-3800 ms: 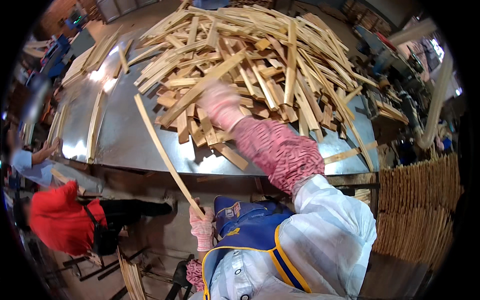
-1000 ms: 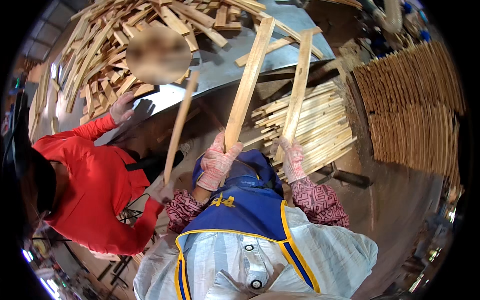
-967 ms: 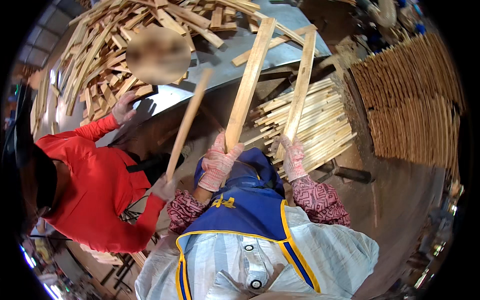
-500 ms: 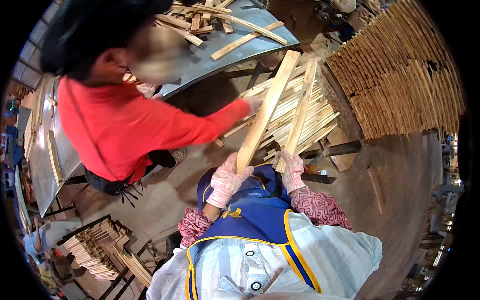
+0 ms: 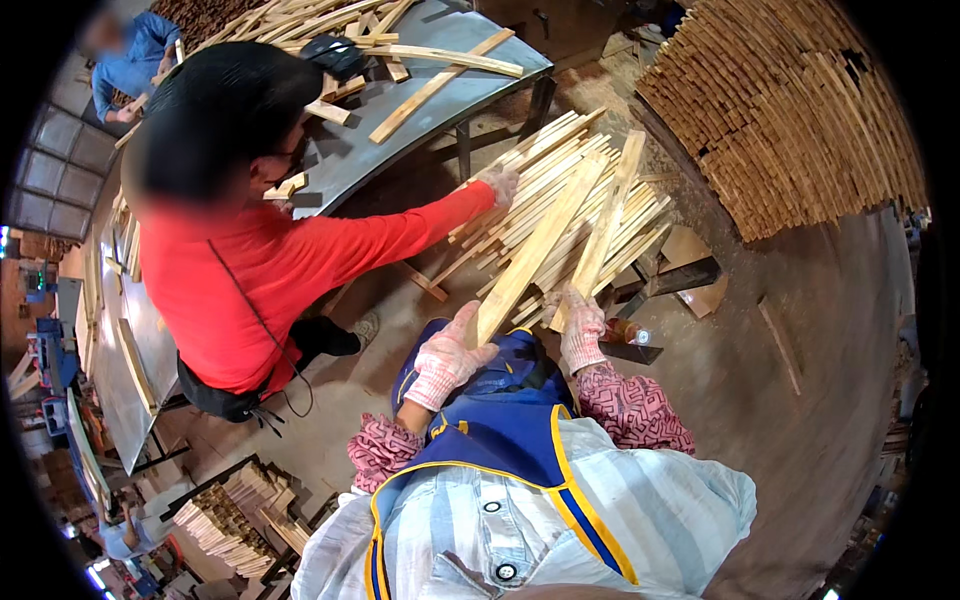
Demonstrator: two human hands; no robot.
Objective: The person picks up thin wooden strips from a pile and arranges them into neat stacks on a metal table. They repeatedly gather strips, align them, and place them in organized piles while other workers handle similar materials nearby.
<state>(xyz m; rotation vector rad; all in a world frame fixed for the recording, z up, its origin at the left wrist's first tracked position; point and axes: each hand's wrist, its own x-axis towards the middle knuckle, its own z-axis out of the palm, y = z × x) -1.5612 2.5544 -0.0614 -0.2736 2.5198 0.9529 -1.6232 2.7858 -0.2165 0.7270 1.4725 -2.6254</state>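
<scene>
My left hand (image 5: 447, 352), in a pale knitted glove, is closed around the near end of a wooden slat (image 5: 540, 245). The slat slants away to the upper right over a pile of thinner slats (image 5: 555, 150). A second wooden slat (image 5: 612, 215) has its near end in my gloved right hand (image 5: 582, 335), which is closed on it. Both slats point away from me, a gap between them. Whether they rest on the pile I cannot tell. A co-worker's gloved hand (image 5: 500, 187) reaches onto the pile's left side.
The co-worker in a red top (image 5: 235, 290) stands to my left, beside a metal table (image 5: 400, 130) strewn with slats. A tall stack of slats (image 5: 790, 120) is at the far right. Close to my right hand is a bottle (image 5: 625, 332); one strip (image 5: 780, 345) lies on the floor.
The far ends of both slats have come down lower over the pile. The co-worker has straightened somewhat, with the arm still out to the pile. The whole view has shifted slightly.
</scene>
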